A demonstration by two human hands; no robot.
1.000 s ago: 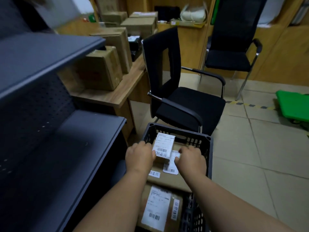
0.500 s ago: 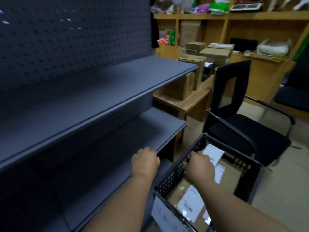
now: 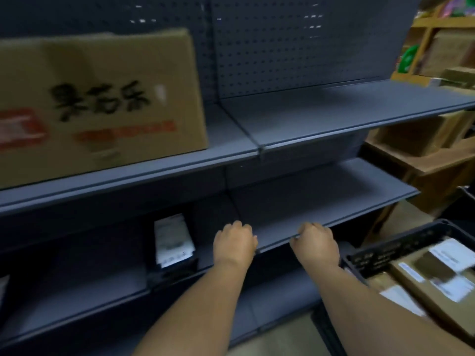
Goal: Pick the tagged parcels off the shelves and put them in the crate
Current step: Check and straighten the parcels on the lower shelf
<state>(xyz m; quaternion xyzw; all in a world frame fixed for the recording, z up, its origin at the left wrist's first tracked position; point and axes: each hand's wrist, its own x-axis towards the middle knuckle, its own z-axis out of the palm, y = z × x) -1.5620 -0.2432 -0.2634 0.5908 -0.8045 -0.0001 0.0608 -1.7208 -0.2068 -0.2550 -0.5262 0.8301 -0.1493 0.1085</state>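
A dark parcel with a white label (image 3: 172, 240) stands on the lower grey shelf (image 3: 321, 201), left of my hands. My left hand (image 3: 235, 244) and my right hand (image 3: 317, 242) hover side by side at that shelf's front edge, fingers curled, holding nothing. The black crate (image 3: 385, 250) sits at the lower right, right of my right arm, with several labelled cardboard parcels (image 3: 442, 276) inside. A large cardboard box with black and red print (image 3: 102, 98) stands on the upper shelf at the left.
The grey shelving has a pegboard back (image 3: 295, 42). A wooden desk (image 3: 437, 163) with cardboard boxes stands to the right, and wooden shelves (image 3: 431, 34) behind it. A white-labelled item (image 3: 3, 286) peeks in at the left edge.
My view has swung left from the crate and chairs to the shelving. Both hands left the parcels in the crate and now hang empty at the lower shelf's edge.
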